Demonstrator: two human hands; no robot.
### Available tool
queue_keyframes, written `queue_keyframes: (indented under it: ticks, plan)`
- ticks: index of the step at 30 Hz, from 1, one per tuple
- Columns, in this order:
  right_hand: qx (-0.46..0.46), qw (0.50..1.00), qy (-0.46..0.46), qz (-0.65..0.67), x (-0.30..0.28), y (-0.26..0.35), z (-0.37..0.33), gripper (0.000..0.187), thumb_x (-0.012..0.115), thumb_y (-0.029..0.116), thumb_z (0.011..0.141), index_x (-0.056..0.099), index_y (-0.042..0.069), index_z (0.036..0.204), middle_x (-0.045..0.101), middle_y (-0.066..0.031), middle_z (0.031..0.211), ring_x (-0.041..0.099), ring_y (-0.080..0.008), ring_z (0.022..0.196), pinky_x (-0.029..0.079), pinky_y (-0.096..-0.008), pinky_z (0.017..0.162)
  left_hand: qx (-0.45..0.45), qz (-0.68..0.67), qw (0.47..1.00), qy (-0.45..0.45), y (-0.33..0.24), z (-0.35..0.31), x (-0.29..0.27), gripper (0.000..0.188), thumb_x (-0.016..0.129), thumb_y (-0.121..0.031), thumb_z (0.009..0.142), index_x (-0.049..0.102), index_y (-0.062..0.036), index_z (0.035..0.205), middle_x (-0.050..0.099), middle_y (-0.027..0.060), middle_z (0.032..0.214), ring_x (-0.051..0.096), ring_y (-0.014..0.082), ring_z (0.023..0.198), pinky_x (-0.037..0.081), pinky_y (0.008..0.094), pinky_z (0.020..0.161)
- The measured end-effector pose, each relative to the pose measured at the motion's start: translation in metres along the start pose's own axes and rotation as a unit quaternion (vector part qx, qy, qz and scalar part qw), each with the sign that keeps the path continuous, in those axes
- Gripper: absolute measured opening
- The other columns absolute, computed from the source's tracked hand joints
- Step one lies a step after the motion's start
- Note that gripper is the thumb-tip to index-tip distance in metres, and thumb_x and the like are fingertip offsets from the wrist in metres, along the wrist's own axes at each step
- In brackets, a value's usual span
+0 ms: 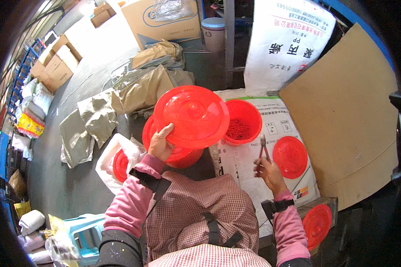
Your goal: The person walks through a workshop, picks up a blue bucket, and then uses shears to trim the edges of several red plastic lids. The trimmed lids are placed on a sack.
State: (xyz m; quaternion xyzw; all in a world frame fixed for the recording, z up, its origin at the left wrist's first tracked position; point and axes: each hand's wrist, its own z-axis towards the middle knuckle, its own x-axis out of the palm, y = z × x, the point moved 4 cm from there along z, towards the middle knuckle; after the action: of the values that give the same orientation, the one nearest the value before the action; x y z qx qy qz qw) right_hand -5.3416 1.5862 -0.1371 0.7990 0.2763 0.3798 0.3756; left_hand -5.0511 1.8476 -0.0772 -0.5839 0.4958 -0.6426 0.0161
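My left hand (pixel 161 143) grips the near edge of a round red plastic lid (pixel 196 109), held raised in front of me. Beneath it, partly covered, are red tubs (pixel 182 158). A pair of pliers (pixel 263 146) with dark reddish handles points away from me in my right hand (pixel 270 173), whose fingers are closed around the handles. Beyond the pliers stands a red bucket (pixel 253 116) with a heap of small red pieces (pixel 237 129) inside. Right of my right hand lies another round red lid (pixel 290 156) on the white sack covering (pixel 272 113).
A further red disc (pixel 317 226) lies at the lower right by a wooden block (pixel 329 204). A cardboard sheet (pixel 343 124) leans at the right. To the left are a white bag (pixel 113 153), folded tan sacks (pixel 133 95) and a light-blue plastic stool (pixel 84 236).
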Motion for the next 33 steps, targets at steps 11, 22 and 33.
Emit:
queue_keyframes:
  ticks: [11, 22, 33]
  plan:
    - [0.061, 0.993, -0.092, -0.038, -0.057, -0.062, -0.062, 0.026, 0.054, 0.029, 0.096, 0.058, 0.003, 0.100, 0.058, -0.0050, 0.091, 0.059, -0.0160, 0.079, 0.053, -0.0330, 0.065, -0.044, 0.462, 0.800, -0.381, -0.048, -0.040, -0.117, 0.049, 0.068, -0.011, 0.083, 0.050, -0.0058, 0.128, 0.061, 0.0154, 0.119, 0.060, 0.0269, 0.108, 0.050, 0.0429, 0.091]
    - [-0.013, 0.941, -0.332, -0.061, -0.173, -0.041, -0.048, 0.037, 0.057, 0.025, 0.092, 0.052, 0.016, 0.128, 0.053, 0.0013, 0.095, 0.053, -0.0128, 0.076, 0.047, -0.0283, 0.063, 0.169, 0.863, 0.475, 0.009, -0.017, 0.011, -0.020, 0.040, 0.064, -0.016, 0.082, 0.059, -0.0108, 0.122, 0.052, 0.0126, 0.133, 0.052, 0.0317, 0.120, 0.045, 0.0396, 0.099]
    - [-0.052, 0.809, -0.473, -0.346, -0.351, -0.047, 0.058, 0.054, 0.068, 0.012, 0.081, 0.051, 0.005, 0.132, 0.064, -0.0134, 0.115, 0.063, -0.0238, 0.099, 0.050, -0.0364, 0.081, 0.006, 0.875, 0.482, 0.028, -0.033, 0.048, -0.033, 0.042, 0.074, -0.016, 0.073, 0.067, -0.0166, 0.114, 0.063, 0.0080, 0.117, 0.062, 0.0289, 0.105, 0.048, 0.0380, 0.090]
